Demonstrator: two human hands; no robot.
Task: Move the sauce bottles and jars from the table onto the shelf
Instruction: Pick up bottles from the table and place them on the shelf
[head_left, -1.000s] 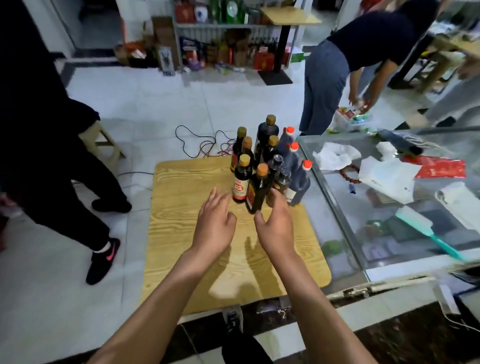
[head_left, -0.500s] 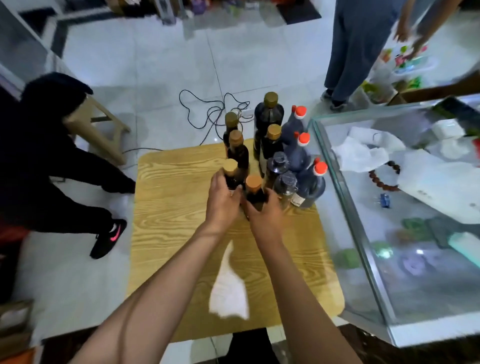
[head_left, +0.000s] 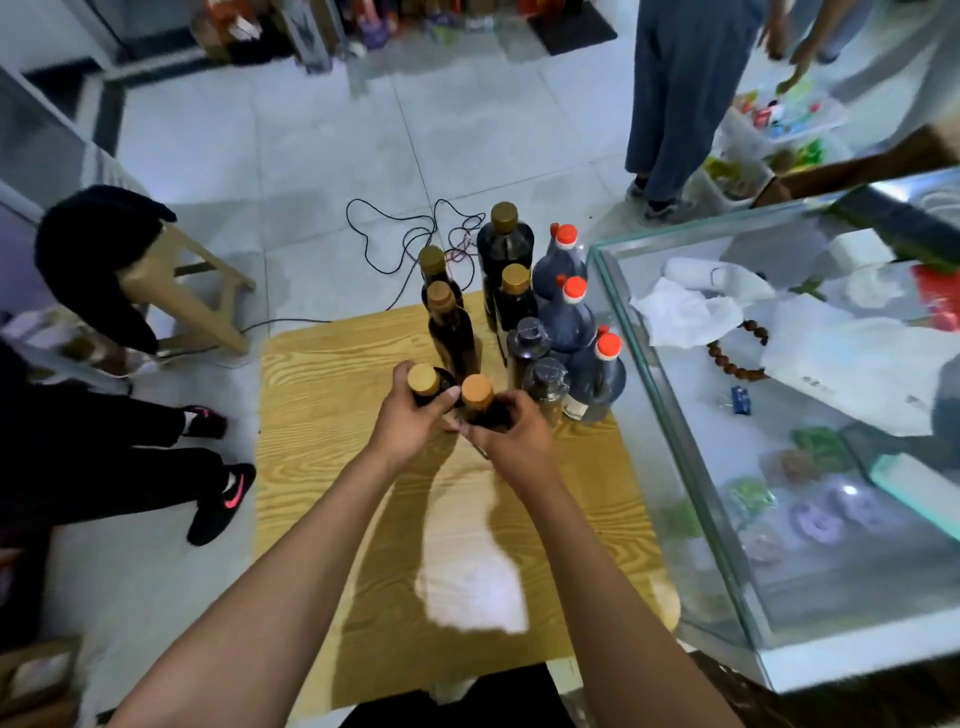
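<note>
Several dark sauce bottles stand clustered at the far right of a small wooden table (head_left: 332, 467). My left hand (head_left: 410, 421) grips the nearest-left bottle with a gold cap (head_left: 422, 379). My right hand (head_left: 511, 436) grips the bottle beside it, which has an orange cap (head_left: 477, 391). Behind them stand a tall gold-capped bottle (head_left: 451, 332), a large dark bottle (head_left: 504, 244), red-capped bottles (head_left: 597, 374) and two dark-capped jars (head_left: 545, 382). The shelf shows blurred at the top edge of the view (head_left: 415, 15).
A glass display counter (head_left: 675, 415) with bags, beads and small goods flanks the table's right side. A stool with dark cloth (head_left: 171, 291) and a seated person's legs (head_left: 156, 467) are left. Cables (head_left: 410, 234) lie on the floor; another person (head_left: 680, 93) stands beyond.
Both hands went from hovering open over the table to closing round the two nearest bottles. The camera has tilted down and come closer to the table.
</note>
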